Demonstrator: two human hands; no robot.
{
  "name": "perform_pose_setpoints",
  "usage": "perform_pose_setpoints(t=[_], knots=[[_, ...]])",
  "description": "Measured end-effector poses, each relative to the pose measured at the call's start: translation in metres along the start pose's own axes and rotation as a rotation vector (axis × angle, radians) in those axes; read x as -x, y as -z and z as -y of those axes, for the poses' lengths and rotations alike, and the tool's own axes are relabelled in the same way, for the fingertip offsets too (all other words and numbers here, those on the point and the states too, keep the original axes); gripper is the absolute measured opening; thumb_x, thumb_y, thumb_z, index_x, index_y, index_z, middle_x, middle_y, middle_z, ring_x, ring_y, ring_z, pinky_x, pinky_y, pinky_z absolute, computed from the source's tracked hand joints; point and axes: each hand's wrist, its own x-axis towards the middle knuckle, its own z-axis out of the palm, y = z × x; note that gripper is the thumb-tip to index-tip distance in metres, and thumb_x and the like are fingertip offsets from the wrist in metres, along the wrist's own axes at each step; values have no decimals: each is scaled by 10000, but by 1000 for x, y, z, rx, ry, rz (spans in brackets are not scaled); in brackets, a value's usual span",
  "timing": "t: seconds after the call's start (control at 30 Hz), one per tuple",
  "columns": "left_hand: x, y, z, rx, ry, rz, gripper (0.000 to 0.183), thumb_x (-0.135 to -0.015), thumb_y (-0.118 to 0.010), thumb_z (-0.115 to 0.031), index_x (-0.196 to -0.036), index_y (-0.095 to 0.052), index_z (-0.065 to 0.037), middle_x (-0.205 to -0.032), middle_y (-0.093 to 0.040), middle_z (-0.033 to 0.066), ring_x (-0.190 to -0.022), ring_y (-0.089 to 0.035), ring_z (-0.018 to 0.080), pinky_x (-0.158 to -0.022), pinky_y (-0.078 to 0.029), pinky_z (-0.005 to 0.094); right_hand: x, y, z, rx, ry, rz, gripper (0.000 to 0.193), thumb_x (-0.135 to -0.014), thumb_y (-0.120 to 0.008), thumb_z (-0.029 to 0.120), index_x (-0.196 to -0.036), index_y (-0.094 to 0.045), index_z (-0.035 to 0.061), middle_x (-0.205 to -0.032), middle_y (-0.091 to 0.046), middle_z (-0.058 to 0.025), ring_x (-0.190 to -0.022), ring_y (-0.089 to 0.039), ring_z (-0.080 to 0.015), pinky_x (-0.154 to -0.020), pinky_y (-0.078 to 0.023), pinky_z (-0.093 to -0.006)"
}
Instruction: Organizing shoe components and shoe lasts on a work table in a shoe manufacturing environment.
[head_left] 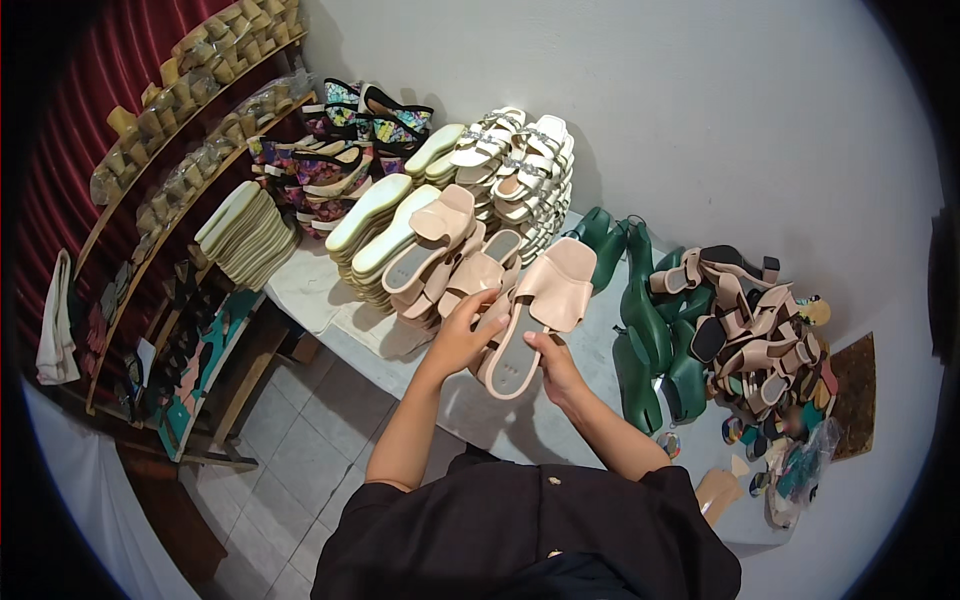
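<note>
Held up before me over the table is a pale pink slide sandal (558, 285) with a wide strap and a grey insole. My right hand (562, 375) is closed on its right edge, thumb on the insole. My left hand (458, 340) is closed at its left side, thumb and fingers against a pink edge, partly hidden; part of another sandal seems to show under the held one. Just beyond my left hand, more pink sandals (445, 212) stand in a stack on the table, touching cream sole pieces (393, 230).
White strappy sandals (535, 165) and floral wedges (335, 165) are piled at the back. Green shoe lasts (645, 315) lie to the right, beside a heap of pink heeled shoes (765, 335). Shelves of heels (195, 80) stand left. The table's front edge (345, 350) runs below my arms.
</note>
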Motion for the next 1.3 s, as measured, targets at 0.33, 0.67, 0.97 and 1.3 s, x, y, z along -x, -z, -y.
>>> perform_pose_setpoints(t=[0.33, 0.67, 0.97, 1.3], knots=[[-36, 101, 3, -575, -274, -472, 450, -776, -619, -172, -1202, -531, -55, -1231, -483, 168, -1154, -443, 318, -982, -329, 387, -79, -21, 30, 309, 25, -65, 589, -706, -682, 390, -1093, -565, -38, -1056, -598, -103, -1007, -522, -189, -932, -333, -303], [-71, 127, 35, -821, -88, -34, 603, -858, -503, -371, -1379, -332, -120, -1443, -236, 195, -1339, -213, 348, -1045, -173, 545, -124, -51, 30, 508, -86, -100, 676, -725, -571, 546, -1054, -603, -44, -1038, -612, -149, -1066, -509, -240, -1014, -253, -354], [-76, 128, 49, -723, -121, -16, 580, -881, -485, -315, -1379, -313, -73, -1432, -217, 247, -1330, -210, 383, -1031, -242, 503, -126, -72, 43, 1041, -326, -106, 838, -695, -395, 716, -1174, -588, 56, -1177, -563, -179, -1207, -382, -374, -944, 75, -629], [-83, 130, 60, -670, -184, -59, 578, -877, -506, -267, -1376, -309, -50, -1396, -231, 312, -1301, -223, 449, -1047, -251, 435, -132, -87, 27, 1138, -331, -256, 773, -718, -422, 645, -1141, -576, 16, -1123, -575, -217, -1197, -374, -385, -966, 7, -620]])
